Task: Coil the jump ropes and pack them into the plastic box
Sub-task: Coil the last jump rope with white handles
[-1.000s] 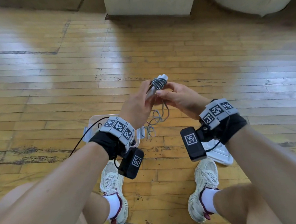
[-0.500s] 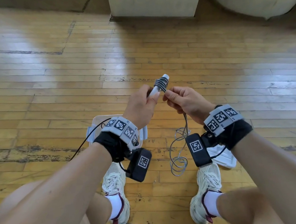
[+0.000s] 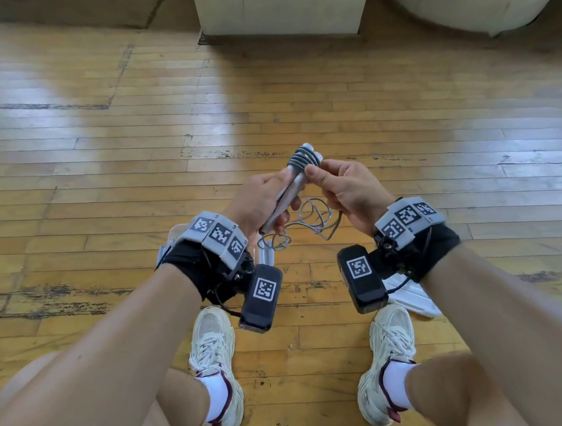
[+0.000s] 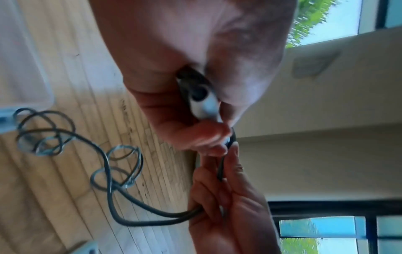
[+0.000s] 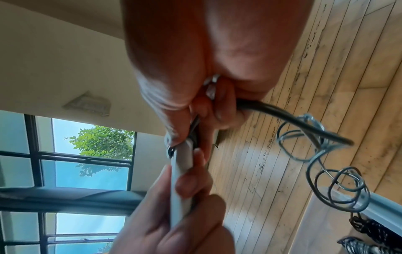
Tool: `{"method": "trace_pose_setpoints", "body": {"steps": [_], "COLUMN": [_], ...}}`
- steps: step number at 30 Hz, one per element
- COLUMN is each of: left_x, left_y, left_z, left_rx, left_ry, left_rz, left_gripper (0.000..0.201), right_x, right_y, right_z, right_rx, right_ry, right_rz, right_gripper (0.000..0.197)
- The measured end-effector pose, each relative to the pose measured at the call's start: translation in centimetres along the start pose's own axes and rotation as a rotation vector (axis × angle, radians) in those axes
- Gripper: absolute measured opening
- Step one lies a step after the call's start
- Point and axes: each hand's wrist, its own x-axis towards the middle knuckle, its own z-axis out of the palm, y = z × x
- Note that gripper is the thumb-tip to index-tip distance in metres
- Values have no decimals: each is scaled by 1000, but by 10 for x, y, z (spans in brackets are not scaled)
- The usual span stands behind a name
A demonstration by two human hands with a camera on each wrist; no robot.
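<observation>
My left hand (image 3: 262, 200) grips the two pale jump rope handles (image 3: 288, 193) held together, tilted up and away from me. Several turns of grey cord (image 3: 303, 159) are wound round their upper ends. My right hand (image 3: 347, 189) pinches the cord right beside those turns. The loose cord (image 3: 306, 224) hangs in curls below both hands. In the left wrist view the handle end (image 4: 202, 103) shows inside my fist and the cord (image 4: 108, 171) loops down. The clear plastic box (image 3: 173, 238) sits on the floor, mostly hidden under my left wrist.
The white lid (image 3: 411, 300) lies on the wooden floor by my right shoe. In the right wrist view a dark coiled rope (image 5: 369, 228) lies in the box (image 5: 326, 223). A pale cabinet base (image 3: 282, 10) stands ahead.
My right hand swung out to the right with the cord, then came back to the handles. The hanging cord is shorter and sits higher. My left hand kept its grip.
</observation>
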Motion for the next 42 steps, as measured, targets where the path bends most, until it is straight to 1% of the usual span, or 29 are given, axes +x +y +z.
{"method": "trace_pose_setpoints", "body": {"steps": [3, 6, 7, 8, 11, 13, 16, 19, 21, 23, 24, 26, 27, 28, 29, 31, 33, 34, 36, 38, 40, 42], "left_x": [2, 0, 1, 1, 5, 7, 10, 11, 11, 9, 9, 6, 6, 7, 7, 10, 11, 10, 6, 1, -2, -4], "left_y": [1, -8, -11, -14, -18, -18, -18, -21, -21, -22, -23, -28, -29, -29, -28, -26, -25, -24, -20, -12, -6, -3], "left_z": [9, 16, 18, 20, 22, 21, 16, 12, 9, 6, 6, 10, 12, 12, 11, 9, 9, 11, 15, 15, 12, 9], "left_rx": [467, 1005, 1109, 1159, 1142, 1057, 902, 699, 627, 689, 781, 1030, 1107, 1119, 1083, 913, 669, 509, 172, -112, -303, -390], "left_ry": [125, 290, 325, 345, 358, 335, 266, 182, 149, 153, 182, 299, 360, 397, 404, 356, 313, 291, 217, 120, 18, -67], "left_rz": [62, 228, 295, 348, 441, 465, 439, 429, 423, 420, 421, 395, 367, 337, 314, 326, 330, 305, 195, 75, 0, -27], "left_gripper": [32, 44, 44, 41, 36, 39, 40, 31, 27, 26, 28, 32, 33, 34, 33, 31, 32, 34, 35, 31, 29, 34], "right_x": [0, 1, 2, 2, 2, 2, 2, -1, -4, -6, -6, -5, -4, -4, -3, -3, -3, -3, -2, -1, -1, -1], "right_y": [5, 8, 10, 11, 8, 3, 0, -1, -3, -4, -3, -1, 0, 1, 1, 0, -2, -3, -4, -3, -1, -1], "right_z": [3, 6, 7, 8, 8, 3, -1, -5, -5, -4, -3, 1, 4, 5, 7, 8, 5, 3, 1, 1, 3, 3], "right_rx": [-58, -130, -147, -162, -228, -227, -187, -226, -234, -217, -210, -180, -152, -123, -94, -20, 67, 106, 167, 208, 256, 290], "right_ry": [138, 264, 299, 328, 363, 311, 219, 148, 102, 78, 85, 141, 171, 187, 183, 144, 99, 78, 56, 63, 48, -7], "right_rz": [-8, -7, -1, 4, -14, -36, -41, -67, -83, -83, -77, -55, -39, -20, 0, 46, 103, 131, 162, 160, 135, 116], "right_gripper": [25, 22, 22, 23, 27, 26, 24, 18, 14, 10, 10, 9, 8, 6, 5, 8, 10, 11, 13, 14, 17, 27]}}
